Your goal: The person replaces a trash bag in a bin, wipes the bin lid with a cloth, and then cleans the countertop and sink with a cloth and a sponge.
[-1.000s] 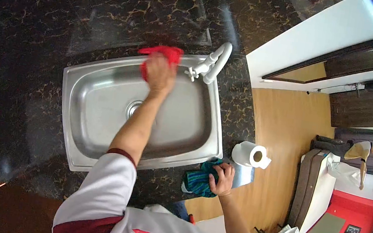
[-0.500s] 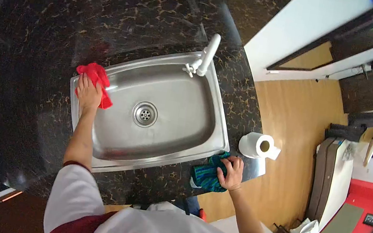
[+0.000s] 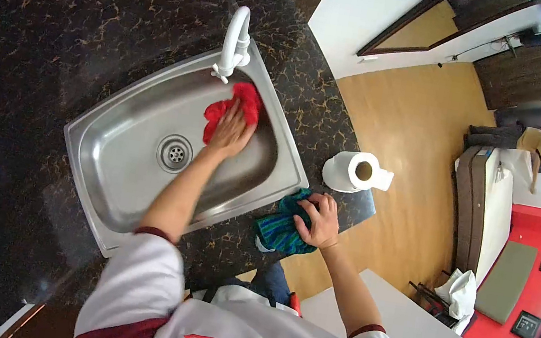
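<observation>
My left hand [image 3: 231,134] presses a red cloth [image 3: 247,98] against the inside of the steel sink [image 3: 127,190], at the basin's far right end below the white faucet [image 3: 235,43]. Parts of the cloth stick out past the fingertips and to the left of the hand. At the counter's near edge, right of the sink's corner, my right hand [image 3: 321,221] rests on a crumpled blue-green striped cloth [image 3: 284,232]. Its thumb is apart from the loosely bent fingers, and it does not grip the cloth.
A white paper roll [image 3: 347,173] stands on the dark marbled counter [image 3: 289,46] near its right edge. The drain [image 3: 175,154] shows in the basin. Beyond the wooden floor [image 3: 397,139], another person [image 3: 533,142] is beside a bed [image 3: 479,200]. A white tabletop [image 3: 387,326] lies at lower right.
My left hand has carried the red cloth from the sink's left rim across to the basin's right end. My right hand stays on the striped cloth. The whole view has turned and shifted.
</observation>
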Demonstrator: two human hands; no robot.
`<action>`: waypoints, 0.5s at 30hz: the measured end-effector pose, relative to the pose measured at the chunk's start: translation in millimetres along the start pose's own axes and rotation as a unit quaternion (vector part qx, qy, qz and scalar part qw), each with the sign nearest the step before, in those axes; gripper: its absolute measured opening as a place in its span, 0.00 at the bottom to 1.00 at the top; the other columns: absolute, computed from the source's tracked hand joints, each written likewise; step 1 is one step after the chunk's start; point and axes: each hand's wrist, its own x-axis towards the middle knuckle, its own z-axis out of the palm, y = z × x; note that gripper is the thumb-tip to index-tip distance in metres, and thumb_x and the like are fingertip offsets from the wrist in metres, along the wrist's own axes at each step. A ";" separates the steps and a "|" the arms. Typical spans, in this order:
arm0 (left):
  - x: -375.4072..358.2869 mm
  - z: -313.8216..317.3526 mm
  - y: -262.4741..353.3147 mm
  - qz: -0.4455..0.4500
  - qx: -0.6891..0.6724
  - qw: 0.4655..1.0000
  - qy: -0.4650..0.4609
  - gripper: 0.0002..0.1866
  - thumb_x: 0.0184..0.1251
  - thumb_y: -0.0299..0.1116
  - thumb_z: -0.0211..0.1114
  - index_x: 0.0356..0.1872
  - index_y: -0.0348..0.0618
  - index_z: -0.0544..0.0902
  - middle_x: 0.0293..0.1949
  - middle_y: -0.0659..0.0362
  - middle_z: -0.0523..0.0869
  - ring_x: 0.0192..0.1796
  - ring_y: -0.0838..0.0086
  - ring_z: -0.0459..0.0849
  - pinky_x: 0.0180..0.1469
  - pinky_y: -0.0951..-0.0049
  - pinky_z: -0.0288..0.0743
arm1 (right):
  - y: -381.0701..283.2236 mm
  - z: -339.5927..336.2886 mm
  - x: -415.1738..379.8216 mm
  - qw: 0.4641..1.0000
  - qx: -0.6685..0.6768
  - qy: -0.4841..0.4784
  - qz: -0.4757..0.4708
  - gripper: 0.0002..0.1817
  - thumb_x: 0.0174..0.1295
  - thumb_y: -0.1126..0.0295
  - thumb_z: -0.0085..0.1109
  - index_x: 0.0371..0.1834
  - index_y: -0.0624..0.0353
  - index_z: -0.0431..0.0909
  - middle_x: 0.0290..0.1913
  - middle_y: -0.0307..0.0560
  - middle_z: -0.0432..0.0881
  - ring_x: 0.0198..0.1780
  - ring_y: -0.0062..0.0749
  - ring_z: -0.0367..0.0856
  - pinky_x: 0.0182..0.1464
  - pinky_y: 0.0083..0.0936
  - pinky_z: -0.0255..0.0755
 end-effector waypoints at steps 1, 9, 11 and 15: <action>-29.1 -24.7 -12.1 0.097 0.028 0.993 -0.057 0.33 0.74 0.49 0.54 0.73 0.40 0.67 0.76 0.43 0.63 0.81 0.48 0.53 0.80 0.48 0.47 | 0.2 -0.6 0.0 1.000 -0.003 0.003 -0.002 0.20 0.53 0.59 0.69 0.49 0.53 0.80 0.50 0.52 0.74 0.54 0.57 0.72 0.62 0.52 0.68; 9.9 -2.5 -27.0 -0.273 0.089 0.958 0.024 0.31 0.79 0.46 0.45 0.71 0.31 0.67 0.80 0.41 0.53 0.83 0.49 0.44 0.81 0.48 0.39 | 1.5 -3.5 5.6 1.000 0.008 0.020 -0.015 0.20 0.54 0.60 0.68 0.49 0.53 0.80 0.48 0.51 0.74 0.50 0.53 0.73 0.56 0.48 0.69; 11.7 25.5 19.8 -0.143 -0.069 0.987 0.020 0.30 0.79 0.46 0.45 0.72 0.34 0.67 0.79 0.42 0.54 0.83 0.49 0.46 0.81 0.48 0.39 | -0.3 -2.7 0.0 1.000 0.006 0.019 -0.009 0.20 0.54 0.60 0.68 0.49 0.53 0.80 0.48 0.51 0.74 0.50 0.54 0.73 0.57 0.49 0.69; -79.4 -37.8 6.0 0.178 0.097 0.946 -0.253 0.27 0.78 0.43 0.46 0.73 0.46 0.70 0.78 0.46 0.61 0.81 0.51 0.52 0.80 0.52 0.47 | 1.0 -4.9 6.9 0.999 -0.006 0.028 -0.021 0.20 0.55 0.60 0.68 0.49 0.53 0.80 0.49 0.52 0.74 0.52 0.55 0.73 0.59 0.49 0.68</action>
